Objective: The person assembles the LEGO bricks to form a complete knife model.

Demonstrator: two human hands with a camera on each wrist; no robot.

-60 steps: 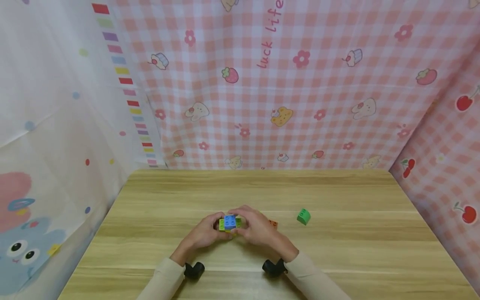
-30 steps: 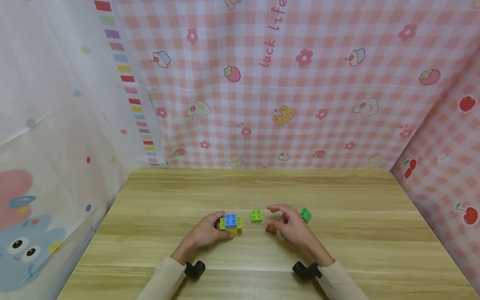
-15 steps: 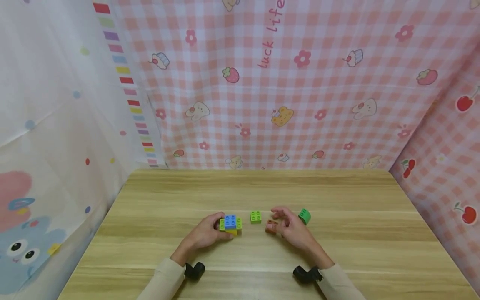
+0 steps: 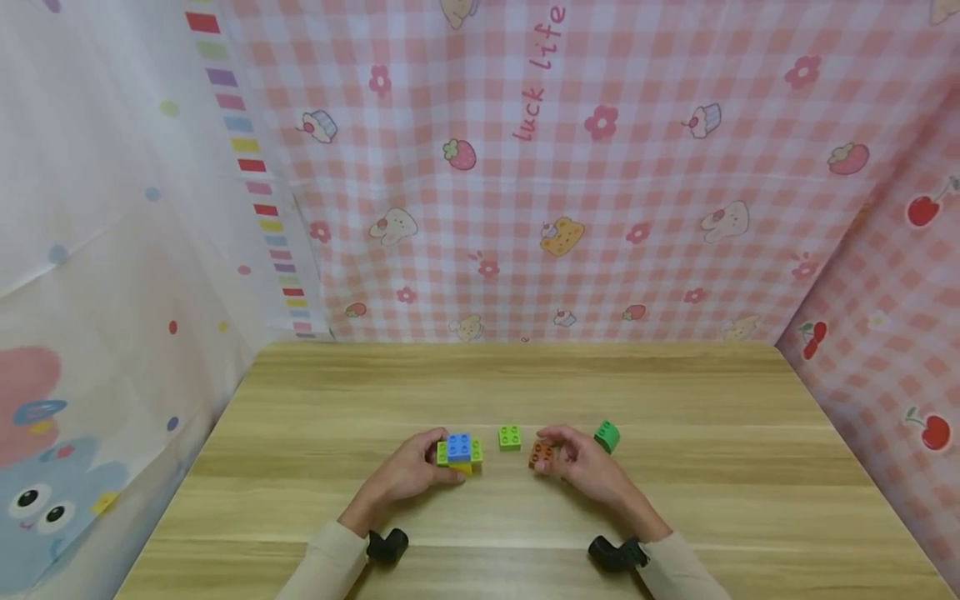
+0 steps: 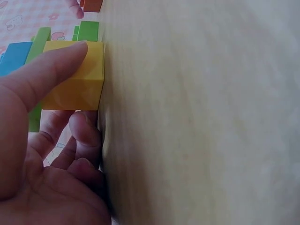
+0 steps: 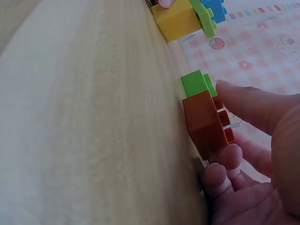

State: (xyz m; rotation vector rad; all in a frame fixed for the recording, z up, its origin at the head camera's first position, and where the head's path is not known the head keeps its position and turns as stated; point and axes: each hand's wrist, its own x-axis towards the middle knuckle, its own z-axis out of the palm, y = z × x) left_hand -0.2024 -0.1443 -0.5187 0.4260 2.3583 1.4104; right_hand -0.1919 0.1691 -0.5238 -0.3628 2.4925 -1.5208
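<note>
Head view: left grip (image 4: 411,468) clamped on stacked bricks (image 4: 459,447), right grip (image 4: 588,467) apart at the orange brick (image 4: 537,452)

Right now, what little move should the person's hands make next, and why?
I'd guess the right hand should firm its hold on the orange-brown brick. Its fingertips are right at the brick, though I can't tell whether the grip is secure. Meanwhile, the left hand holds the brick stack.
</note>
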